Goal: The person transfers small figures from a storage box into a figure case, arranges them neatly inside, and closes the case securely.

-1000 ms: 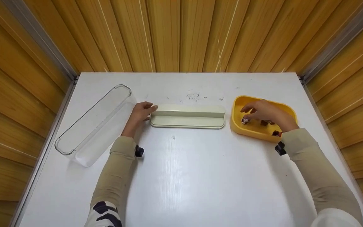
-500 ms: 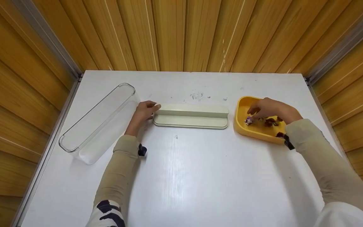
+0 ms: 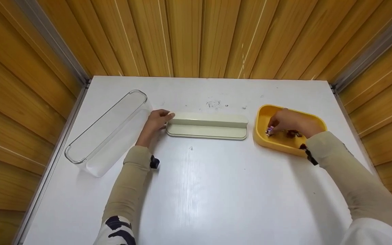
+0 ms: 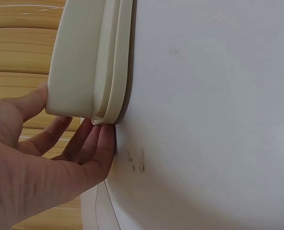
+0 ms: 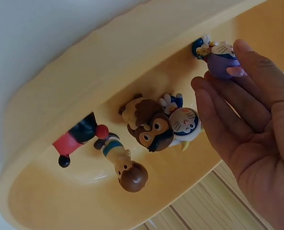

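My left hand [image 3: 158, 119] holds the left end of a pale green stepped stand [image 3: 207, 130]. In the left wrist view, the thumb touches one edge of the stand [image 4: 77, 62] and the curled fingers touch its end near the tabletop. My right hand [image 3: 288, 121] reaches into a yellow tray [image 3: 277, 147]. Between its thumb and fingers it pinches a small purple figurine with a whiskered face [image 5: 222, 64]. Lower in the tray lie a brown owl-like figurine [image 5: 153, 128], a white-faced figurine [image 5: 185, 122], a brown-haired figurine [image 5: 131, 176] and a red and black figurine [image 5: 79, 136].
A long clear bin [image 3: 109, 127] stands slantwise at the left of the white table [image 3: 196, 190]. Wood-patterned walls [image 3: 182, 37] rise behind the table and at both sides. The tray's raised rim surrounds the right hand and figurines.
The right thumb and fingers have come together on the purple figurine, which now stands more upright. My left hand keeps its hold on the stand. The head view has shifted slightly.
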The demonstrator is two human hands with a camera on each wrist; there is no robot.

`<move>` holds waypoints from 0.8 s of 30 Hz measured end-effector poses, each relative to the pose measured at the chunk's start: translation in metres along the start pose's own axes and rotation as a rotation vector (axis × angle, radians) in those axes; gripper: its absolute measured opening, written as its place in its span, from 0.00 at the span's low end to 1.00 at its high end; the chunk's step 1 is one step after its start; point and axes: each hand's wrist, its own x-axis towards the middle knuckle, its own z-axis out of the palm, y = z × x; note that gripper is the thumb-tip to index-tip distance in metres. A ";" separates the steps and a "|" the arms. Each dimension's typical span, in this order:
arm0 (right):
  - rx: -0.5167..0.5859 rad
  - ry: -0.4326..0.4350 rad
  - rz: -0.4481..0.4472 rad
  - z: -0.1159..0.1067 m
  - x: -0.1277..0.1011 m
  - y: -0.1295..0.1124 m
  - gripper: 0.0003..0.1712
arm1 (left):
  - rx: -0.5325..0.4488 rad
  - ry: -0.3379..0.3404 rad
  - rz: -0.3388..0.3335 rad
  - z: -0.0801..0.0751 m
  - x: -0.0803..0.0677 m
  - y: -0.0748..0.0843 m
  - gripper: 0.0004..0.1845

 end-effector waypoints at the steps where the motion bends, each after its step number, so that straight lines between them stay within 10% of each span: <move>1: -0.006 0.005 -0.002 0.000 0.001 0.000 0.16 | -0.005 0.005 0.006 0.000 -0.001 0.000 0.29; 24: 0.147 0.001 0.025 0.001 0.002 0.008 0.14 | 0.006 0.014 -0.014 0.001 0.003 0.000 0.29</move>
